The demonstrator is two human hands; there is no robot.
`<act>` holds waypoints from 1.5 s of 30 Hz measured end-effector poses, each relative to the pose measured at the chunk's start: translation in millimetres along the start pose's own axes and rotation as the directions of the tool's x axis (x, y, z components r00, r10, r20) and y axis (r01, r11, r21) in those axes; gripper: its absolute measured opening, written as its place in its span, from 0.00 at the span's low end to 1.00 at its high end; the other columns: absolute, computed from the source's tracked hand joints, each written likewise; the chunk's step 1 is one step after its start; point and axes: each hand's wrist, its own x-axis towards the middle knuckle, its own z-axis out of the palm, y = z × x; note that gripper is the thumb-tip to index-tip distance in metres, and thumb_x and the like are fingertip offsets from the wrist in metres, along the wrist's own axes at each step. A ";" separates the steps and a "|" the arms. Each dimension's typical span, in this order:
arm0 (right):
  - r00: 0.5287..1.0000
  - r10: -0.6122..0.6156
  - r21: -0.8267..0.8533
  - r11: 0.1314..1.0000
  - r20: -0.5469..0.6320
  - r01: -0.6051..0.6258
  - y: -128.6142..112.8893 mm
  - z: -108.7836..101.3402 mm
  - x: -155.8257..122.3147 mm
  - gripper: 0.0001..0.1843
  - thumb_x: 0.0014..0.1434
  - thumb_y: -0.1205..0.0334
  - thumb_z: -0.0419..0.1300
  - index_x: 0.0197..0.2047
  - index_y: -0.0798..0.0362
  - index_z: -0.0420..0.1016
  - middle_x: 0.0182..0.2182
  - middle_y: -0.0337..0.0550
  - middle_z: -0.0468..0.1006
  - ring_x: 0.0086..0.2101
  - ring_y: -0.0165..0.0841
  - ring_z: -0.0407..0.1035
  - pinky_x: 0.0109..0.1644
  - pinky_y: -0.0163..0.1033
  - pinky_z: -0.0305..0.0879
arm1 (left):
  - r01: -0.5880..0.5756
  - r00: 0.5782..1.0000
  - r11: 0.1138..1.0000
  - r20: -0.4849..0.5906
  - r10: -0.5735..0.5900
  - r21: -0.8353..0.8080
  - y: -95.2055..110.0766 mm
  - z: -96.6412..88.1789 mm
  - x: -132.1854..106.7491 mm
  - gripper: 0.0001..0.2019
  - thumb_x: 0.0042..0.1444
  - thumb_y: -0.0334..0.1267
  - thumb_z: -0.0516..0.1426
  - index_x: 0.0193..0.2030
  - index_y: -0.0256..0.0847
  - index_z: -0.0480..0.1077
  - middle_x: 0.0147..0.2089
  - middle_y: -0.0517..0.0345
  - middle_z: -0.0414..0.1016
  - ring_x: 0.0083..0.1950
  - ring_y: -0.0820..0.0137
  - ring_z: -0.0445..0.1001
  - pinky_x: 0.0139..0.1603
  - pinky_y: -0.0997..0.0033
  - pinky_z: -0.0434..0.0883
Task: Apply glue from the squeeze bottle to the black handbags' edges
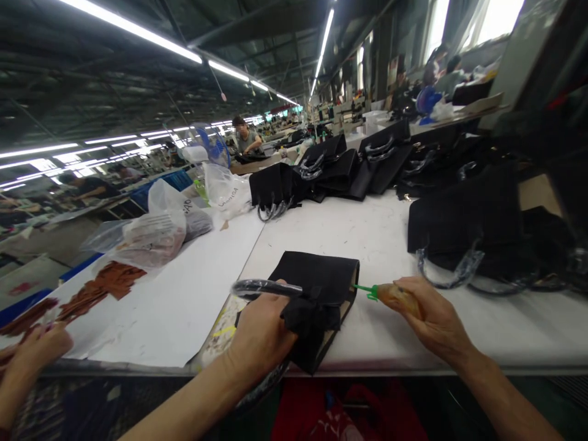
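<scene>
Near the table's front edge, a black handbag (pixel 312 269) lies tilted on its side, one open edge turned to the right. My left hand (pixel 264 327) is closed on it beside a plastic-wrapped handle (pixel 266 288) and some bunched black material (pixel 312 312). In my right hand (pixel 432 318) is a squeeze bottle (pixel 399 299), amber-brown with a thin green nozzle (pixel 366 290). The nozzle's tip points left and reaches the bag's right edge; whether it touches cannot be made out. My left fingertips are partly hidden by the bag.
Several black handbags with wrapped handles (pixel 450 269) crowd the right and back of the white table (pixel 362 233). To the left are plastic bags (pixel 160 226) and brown strips (pixel 103 288). Another person's hand (pixel 46 346) works at far left. Blue fans (pixel 214 144) stand farther back.
</scene>
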 end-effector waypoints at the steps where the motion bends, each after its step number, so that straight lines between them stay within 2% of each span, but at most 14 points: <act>1: 1.000 0.027 0.005 1.000 -0.005 -0.027 -2.7 -0.1 -3.7 0.12 0.66 0.56 0.60 0.51 0.49 0.71 0.43 0.45 0.77 0.42 0.38 0.73 0.45 0.42 0.71 | -0.003 0.999 1.000 -0.036 0.004 0.012 -0.6 2.1 -2.2 0.11 0.54 0.27 0.53 0.37 0.40 0.75 0.40 0.50 0.78 0.44 0.61 0.78 0.46 0.64 0.75; 4: 0.986 0.150 0.069 0.985 0.077 -0.155 -13.3 -1.5 -9.8 0.09 0.66 0.53 0.60 0.45 0.48 0.72 0.37 0.41 0.76 0.36 0.36 0.72 0.39 0.40 0.69 | -0.031 0.996 0.999 -0.085 0.034 0.044 -1.6 5.2 -6.5 0.11 0.54 0.25 0.53 0.38 0.39 0.75 0.39 0.49 0.78 0.44 0.61 0.78 0.47 0.63 0.75; 7: 0.960 0.201 0.168 0.958 0.193 -0.234 -21.9 -4.2 -10.9 0.08 0.67 0.54 0.60 0.43 0.48 0.72 0.33 0.38 0.74 0.31 0.32 0.70 0.33 0.37 0.67 | -0.055 0.997 0.997 -0.054 0.058 0.050 -0.4 5.1 -7.9 0.11 0.53 0.25 0.52 0.35 0.40 0.74 0.37 0.51 0.77 0.38 0.64 0.76 0.39 0.68 0.74; 11: 0.986 0.151 0.134 0.978 0.075 -0.160 -24.1 -8.7 -10.7 0.07 0.65 0.56 0.62 0.44 0.48 0.73 0.37 0.40 0.76 0.36 0.35 0.72 0.40 0.39 0.68 | -0.072 0.996 0.996 -0.048 0.075 0.049 1.9 3.8 -7.4 0.11 0.53 0.25 0.52 0.34 0.40 0.74 0.34 0.53 0.75 0.34 0.66 0.74 0.35 0.70 0.72; 15: 0.978 0.136 0.161 0.974 0.159 -0.162 -21.5 -9.5 -12.1 0.06 0.67 0.56 0.61 0.45 0.48 0.74 0.36 0.41 0.75 0.35 0.34 0.71 0.37 0.39 0.68 | -0.108 0.990 0.992 -0.087 0.113 0.063 1.6 5.4 -7.4 0.11 0.53 0.26 0.51 0.34 0.38 0.75 0.33 0.51 0.76 0.32 0.65 0.74 0.34 0.69 0.73; 19: 0.995 0.096 0.124 0.987 0.027 -0.098 -18.0 -4.3 -14.6 0.10 0.65 0.57 0.62 0.48 0.49 0.74 0.41 0.45 0.76 0.40 0.37 0.73 0.44 0.43 0.70 | -0.145 0.982 0.987 -0.109 0.151 0.064 -0.8 7.4 -9.0 0.12 0.53 0.25 0.50 0.34 0.38 0.74 0.33 0.50 0.77 0.33 0.64 0.76 0.35 0.67 0.75; 24: 0.988 0.059 0.132 0.988 0.140 -0.078 -14.0 -3.6 -12.6 0.08 0.65 0.59 0.62 0.48 0.48 0.74 0.40 0.44 0.77 0.39 0.36 0.73 0.42 0.42 0.70 | -0.164 0.978 0.986 -0.130 0.166 0.031 -2.4 8.0 -10.0 0.11 0.53 0.25 0.50 0.33 0.38 0.73 0.34 0.48 0.78 0.35 0.62 0.78 0.38 0.64 0.78; 27: 0.999 0.046 0.052 0.998 0.029 -0.047 -11.5 -4.5 -10.0 0.10 0.64 0.59 0.62 0.49 0.49 0.73 0.41 0.46 0.77 0.41 0.39 0.73 0.45 0.44 0.70 | -0.179 0.973 0.983 -0.139 0.183 0.036 -3.0 10.4 -10.3 0.10 0.53 0.25 0.50 0.32 0.39 0.72 0.33 0.50 0.78 0.33 0.64 0.77 0.37 0.66 0.77; 29: 0.997 0.071 0.039 0.997 -0.009 -0.071 -11.7 -4.5 -8.8 0.10 0.64 0.57 0.62 0.48 0.49 0.73 0.41 0.46 0.77 0.41 0.39 0.73 0.44 0.45 0.70 | -0.187 0.967 0.981 -0.166 0.192 0.048 -3.5 12.8 -10.5 0.10 0.52 0.25 0.50 0.31 0.40 0.72 0.32 0.51 0.78 0.33 0.65 0.77 0.37 0.67 0.77; 34: 0.963 0.205 0.182 0.954 0.175 -0.236 -19.5 -4.6 -11.7 0.08 0.66 0.54 0.61 0.44 0.49 0.74 0.37 0.42 0.76 0.35 0.34 0.71 0.38 0.40 0.68 | -0.240 0.927 0.970 -0.291 0.238 0.029 -4.6 16.0 -10.1 0.10 0.50 0.24 0.50 0.28 0.39 0.70 0.28 0.53 0.76 0.27 0.67 0.75 0.29 0.70 0.75; 37: 0.948 0.289 0.205 0.928 0.135 -0.312 -24.6 -3.3 -16.6 0.09 0.64 0.53 0.63 0.44 0.49 0.73 0.37 0.41 0.75 0.35 0.34 0.70 0.37 0.38 0.66 | -0.291 0.881 0.956 -0.380 0.283 0.038 -5.7 16.3 -9.7 0.09 0.49 0.25 0.50 0.27 0.39 0.69 0.26 0.53 0.75 0.25 0.66 0.74 0.25 0.71 0.74; 41: 0.919 0.378 0.203 0.896 0.117 -0.394 -32.0 1.2 -21.8 0.10 0.65 0.52 0.62 0.42 0.49 0.72 0.32 0.37 0.72 0.31 0.32 0.67 0.33 0.37 0.63 | -0.300 0.869 0.952 -0.394 0.300 0.063 -7.6 18.0 -10.5 0.09 0.49 0.25 0.50 0.27 0.40 0.69 0.26 0.52 0.76 0.25 0.65 0.75 0.25 0.70 0.74; 43: 0.910 0.368 0.245 0.880 0.189 -0.407 -35.5 2.5 -23.4 0.08 0.66 0.53 0.60 0.42 0.49 0.71 0.31 0.36 0.72 0.30 0.31 0.67 0.33 0.37 0.63 | -0.302 0.868 0.951 -0.393 0.303 0.067 -8.2 19.3 -11.2 0.08 0.49 0.25 0.51 0.28 0.40 0.69 0.27 0.53 0.77 0.27 0.64 0.77 0.28 0.68 0.76; 45: 0.930 0.313 0.243 0.903 0.195 -0.355 -37.5 2.3 -24.4 0.07 0.66 0.55 0.61 0.43 0.49 0.71 0.33 0.37 0.72 0.33 0.31 0.68 0.37 0.37 0.64 | -0.306 0.873 0.951 -0.385 0.301 0.050 -8.4 20.4 -11.9 0.08 0.49 0.25 0.51 0.27 0.41 0.68 0.27 0.54 0.77 0.28 0.64 0.77 0.30 0.68 0.77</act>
